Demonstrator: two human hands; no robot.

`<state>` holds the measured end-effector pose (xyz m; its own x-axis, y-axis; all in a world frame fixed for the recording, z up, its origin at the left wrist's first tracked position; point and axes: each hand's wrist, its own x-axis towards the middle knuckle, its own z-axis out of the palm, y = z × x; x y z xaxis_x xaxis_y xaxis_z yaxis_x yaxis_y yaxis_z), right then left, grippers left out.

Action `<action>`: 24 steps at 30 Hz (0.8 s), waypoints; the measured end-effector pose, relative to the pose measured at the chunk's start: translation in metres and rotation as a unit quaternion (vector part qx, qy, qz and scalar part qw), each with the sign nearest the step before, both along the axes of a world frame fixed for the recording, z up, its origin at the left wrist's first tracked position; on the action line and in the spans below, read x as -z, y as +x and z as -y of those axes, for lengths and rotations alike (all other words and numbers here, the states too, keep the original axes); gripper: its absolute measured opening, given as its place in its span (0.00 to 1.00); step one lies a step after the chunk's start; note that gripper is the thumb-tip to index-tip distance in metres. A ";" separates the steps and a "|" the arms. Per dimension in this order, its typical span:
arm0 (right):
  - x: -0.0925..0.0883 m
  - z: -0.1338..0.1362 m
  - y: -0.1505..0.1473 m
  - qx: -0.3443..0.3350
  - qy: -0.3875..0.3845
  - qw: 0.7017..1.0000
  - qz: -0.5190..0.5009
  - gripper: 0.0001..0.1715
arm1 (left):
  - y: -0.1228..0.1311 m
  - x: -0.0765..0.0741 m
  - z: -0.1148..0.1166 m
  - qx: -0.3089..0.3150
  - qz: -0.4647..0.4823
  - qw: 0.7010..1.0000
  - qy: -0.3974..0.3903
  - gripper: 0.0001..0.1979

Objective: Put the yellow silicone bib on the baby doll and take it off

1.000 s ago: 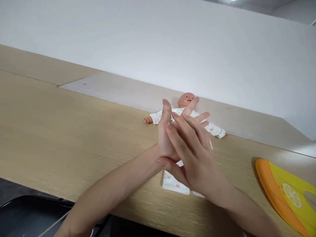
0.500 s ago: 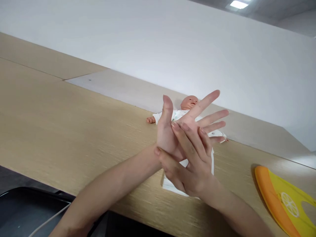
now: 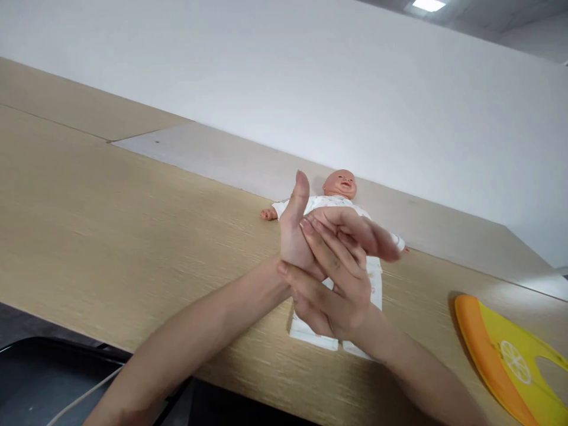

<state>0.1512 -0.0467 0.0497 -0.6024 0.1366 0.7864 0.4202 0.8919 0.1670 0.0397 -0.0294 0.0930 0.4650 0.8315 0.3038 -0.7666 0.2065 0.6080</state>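
My left hand is palm up with its thumb raised and apart, its fingers bent forward above my right hand. The right hand's outstretched fingers lie against the left palm, its thumb by the left wrist. No object shows in either hand, though the space between the palms is partly hidden. Behind and beneath them a baby doll lies on its back, dressed in a white printed top and white trousers. My hands cover much of its torso.
The doll rests on a wooden table against a white partition. To the right lies a yellow and orange bib with a citrus-slice print. A black chair and a pale cable are below the table's front edge.
My left fingers, spread straight half a second ago, have bent down toward my right hand. The doll's face and trousers show more now.
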 end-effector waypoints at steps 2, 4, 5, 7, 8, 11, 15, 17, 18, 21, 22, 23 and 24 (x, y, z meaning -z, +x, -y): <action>0.000 -0.004 0.001 -0.050 -0.005 0.999 -0.016 0.27 | -0.001 0.004 0.000 0.036 0.027 0.999 0.010 0.47; 0.002 -0.007 0.000 -0.074 -0.013 0.997 -0.031 0.27 | -0.001 0.006 -0.002 0.011 0.028 0.999 -0.015 0.43; 0.003 -0.007 0.000 -0.075 -0.014 0.996 -0.037 0.27 | -0.001 0.007 -0.003 -0.002 0.019 0.999 -0.032 0.41; 0.004 -0.008 -0.001 -0.071 -0.021 0.996 -0.047 0.26 | 0.000 0.007 -0.004 -0.014 0.005 0.998 -0.058 0.39; 0.004 -0.007 -0.001 -0.069 -0.023 0.996 -0.048 0.26 | 0.001 0.007 -0.005 -0.016 0.003 0.998 -0.068 0.39; 0.002 -0.005 -0.001 -0.064 -0.018 0.997 -0.049 0.25 | 0.000 0.004 -0.003 -0.023 0.007 0.995 -0.100 0.36; 0.000 -0.005 0.000 -0.075 -0.005 0.996 -0.051 0.24 | -0.001 0.003 -0.001 -0.025 0.005 0.991 -0.133 0.35; 0.001 -0.006 0.000 -0.074 -0.015 0.996 -0.047 0.26 | 0.000 0.004 -0.001 -0.022 0.015 0.991 -0.131 0.35; 0.002 -0.007 0.001 -0.070 -0.019 0.996 -0.047 0.28 | 0.000 0.005 -0.002 -0.025 0.020 0.991 -0.131 0.35; 0.007 -0.011 0.001 -0.047 -0.022 0.997 -0.058 0.36 | 0.002 0.008 -0.004 -0.038 0.023 0.989 -0.139 0.35; 0.009 -0.011 0.000 -0.037 -0.027 0.997 -0.061 0.38 | 0.003 0.008 -0.005 -0.041 0.023 0.989 -0.142 0.35; 0.010 -0.012 0.000 -0.033 -0.030 0.997 -0.064 0.39 | 0.003 0.009 -0.006 -0.043 0.025 0.988 -0.143 0.36; 0.012 -0.012 -0.001 -0.031 -0.034 0.997 -0.067 0.39 | 0.003 0.010 -0.006 -0.044 0.030 0.988 -0.142 0.36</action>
<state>0.1505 -0.0344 0.0382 -0.5009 0.1579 0.8510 0.3789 0.9240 0.0516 0.0431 -0.0230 0.0833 0.3747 0.9239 0.0771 -0.8226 0.2930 0.4874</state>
